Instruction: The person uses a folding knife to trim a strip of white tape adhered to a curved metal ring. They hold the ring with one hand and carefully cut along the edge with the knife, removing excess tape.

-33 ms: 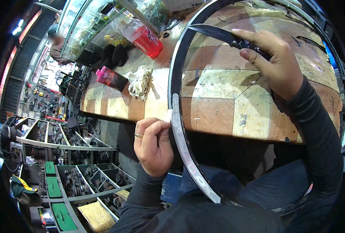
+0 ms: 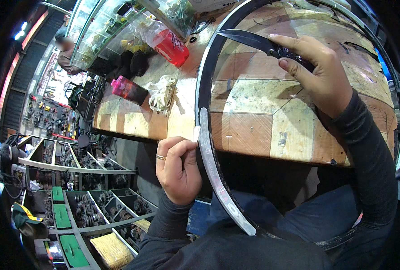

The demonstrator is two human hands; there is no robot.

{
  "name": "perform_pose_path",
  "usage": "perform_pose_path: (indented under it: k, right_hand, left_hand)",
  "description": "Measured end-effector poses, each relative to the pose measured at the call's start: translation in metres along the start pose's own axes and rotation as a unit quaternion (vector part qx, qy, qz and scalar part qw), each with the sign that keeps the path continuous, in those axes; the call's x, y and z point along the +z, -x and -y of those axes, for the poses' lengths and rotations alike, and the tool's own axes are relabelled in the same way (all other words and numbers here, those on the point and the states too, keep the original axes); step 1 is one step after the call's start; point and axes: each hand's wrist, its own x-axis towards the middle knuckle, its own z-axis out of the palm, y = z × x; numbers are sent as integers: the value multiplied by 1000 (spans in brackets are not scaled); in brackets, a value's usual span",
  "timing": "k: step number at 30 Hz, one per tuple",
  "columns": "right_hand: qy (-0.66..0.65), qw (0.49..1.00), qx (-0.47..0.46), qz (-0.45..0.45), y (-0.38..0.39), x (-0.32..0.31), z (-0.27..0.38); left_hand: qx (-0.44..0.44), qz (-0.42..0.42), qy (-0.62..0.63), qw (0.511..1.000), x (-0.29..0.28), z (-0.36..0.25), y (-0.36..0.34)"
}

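A black wheel rim stands in front of me, its hoop curving from my lap up over the table. A long silver-grey sticker with printed marks lies along its lower left side. My left hand, a ring on one finger, is closed in a pinch on a small white tab beside the sticker's upper end. Wrapped in my right hand is a folding knife with a dark blade and black handle. The blade points left, its tip over the rim's upper left part.
The patchwork wooden table bears a pink-capped bottle, a white cloth bundle and a plastic cup with a red band. Glass cases stand behind. Lower left are parts bins; a person is farther off.
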Motion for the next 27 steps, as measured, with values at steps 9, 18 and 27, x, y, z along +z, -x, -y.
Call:
perform_pose_path:
  k: [9, 18, 27]
  right_hand:
    - [-208, 964, 165, 21, 10, -9, 28]
    - [-673, 635, 371, 71, 54, -24, 85]
    - [-708, 666, 161, 173, 73, -19, 53]
  left_hand:
    - [-161, -48, 302, 938, 7, 19, 16]
    - [-174, -20, 376, 910, 10, 31, 1]
    - [-147, -58, 423, 892, 22, 38, -5]
